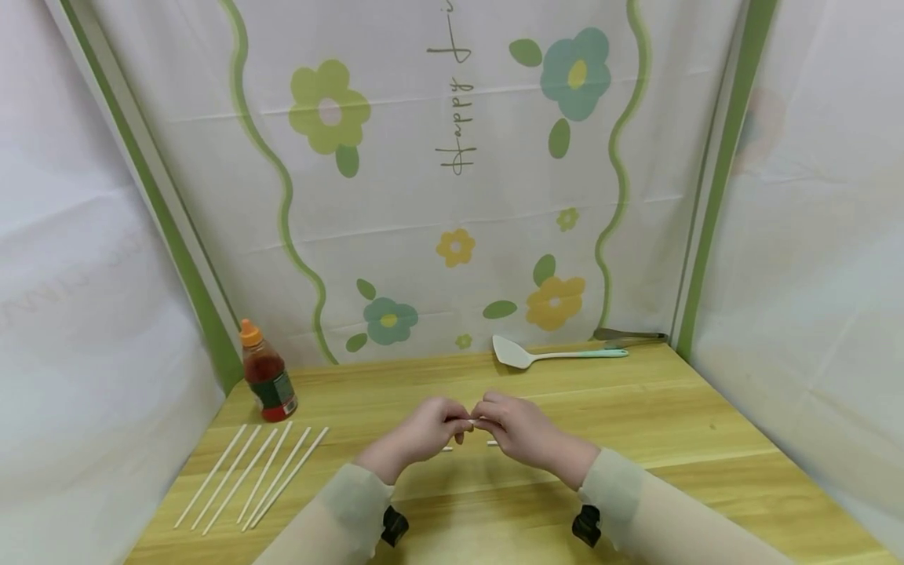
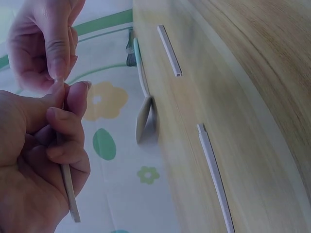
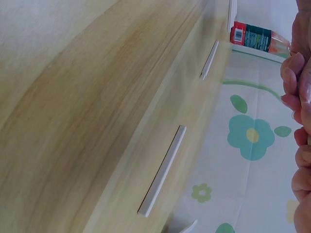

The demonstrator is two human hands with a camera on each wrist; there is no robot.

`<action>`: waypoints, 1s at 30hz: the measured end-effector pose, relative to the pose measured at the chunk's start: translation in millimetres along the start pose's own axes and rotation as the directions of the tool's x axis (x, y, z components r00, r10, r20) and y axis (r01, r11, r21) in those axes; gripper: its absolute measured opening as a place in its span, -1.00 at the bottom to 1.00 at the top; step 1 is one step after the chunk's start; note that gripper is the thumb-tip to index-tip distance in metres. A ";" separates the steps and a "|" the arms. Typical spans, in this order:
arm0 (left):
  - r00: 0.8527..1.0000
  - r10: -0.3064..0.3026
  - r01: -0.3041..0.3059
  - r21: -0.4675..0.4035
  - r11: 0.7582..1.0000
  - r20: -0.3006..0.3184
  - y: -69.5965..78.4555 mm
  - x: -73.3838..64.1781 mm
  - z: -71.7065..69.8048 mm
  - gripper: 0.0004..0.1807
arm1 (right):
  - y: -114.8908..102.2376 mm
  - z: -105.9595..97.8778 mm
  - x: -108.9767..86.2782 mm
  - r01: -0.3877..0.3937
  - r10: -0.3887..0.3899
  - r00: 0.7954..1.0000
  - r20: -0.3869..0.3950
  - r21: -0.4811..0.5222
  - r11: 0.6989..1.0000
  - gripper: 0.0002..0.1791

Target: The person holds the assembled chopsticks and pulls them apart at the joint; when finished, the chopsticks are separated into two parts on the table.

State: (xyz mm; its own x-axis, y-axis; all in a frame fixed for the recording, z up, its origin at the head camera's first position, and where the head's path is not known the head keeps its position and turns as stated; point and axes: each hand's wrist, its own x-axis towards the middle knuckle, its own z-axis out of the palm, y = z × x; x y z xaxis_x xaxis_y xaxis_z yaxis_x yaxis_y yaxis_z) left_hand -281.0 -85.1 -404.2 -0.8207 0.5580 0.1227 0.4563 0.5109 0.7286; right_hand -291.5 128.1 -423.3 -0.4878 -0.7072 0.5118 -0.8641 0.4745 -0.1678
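Observation:
Both hands meet above the table, fingertip to fingertip. My left hand (image 1: 431, 428) grips a thin white stick (image 2: 69, 189), whose lower end sticks out below the curled fingers. With thumb and fingers, my right hand (image 1: 519, 428) pinches at the stick's other end, where the fingertips hide most of it. Under the hands, two short white stick pieces lie on the wood. One piece (image 2: 169, 51) has a square-cut end; the other piece (image 2: 215, 179) ends in a narrower tip. Between their facing ends there is a gap.
Several long white sticks (image 1: 261, 475) lie side by side at the left. Behind them stands a red sauce bottle (image 1: 270, 380) with an orange cap. A white spatula (image 1: 519, 355) and tongs (image 1: 632, 337) lie along the back edge, by the flowered cloth (image 1: 395, 220).

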 end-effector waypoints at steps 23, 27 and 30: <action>0.991 0.047 -0.028 -0.152 0.988 0.127 -5.8 -13.7 -9.6 -0.72 | -8.9 -9.6 2.3 0.061 -0.067 0.997 0.038 0.131 0.990 -0.80; 0.990 0.047 -0.022 -0.187 0.982 0.131 -4.4 -16.7 -13.2 -0.72 | -11.1 -11.6 4.0 0.081 -0.086 0.996 0.036 0.130 0.988 -0.80; 0.990 0.042 -0.013 -0.207 0.978 0.138 -3.1 -18.4 -16.1 -0.72 | -12.7 -13.4 5.2 0.088 -0.093 0.995 0.034 0.138 0.987 -0.81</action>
State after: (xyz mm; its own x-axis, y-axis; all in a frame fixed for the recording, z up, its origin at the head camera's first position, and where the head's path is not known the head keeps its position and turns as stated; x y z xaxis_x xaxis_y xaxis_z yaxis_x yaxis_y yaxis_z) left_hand -272.8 -107.5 -397.9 -0.7453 0.6640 0.0593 0.3861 0.3575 0.8503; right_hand -281.4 125.5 -407.2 -0.4091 -0.7657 0.4963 -0.9124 0.3337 -0.2372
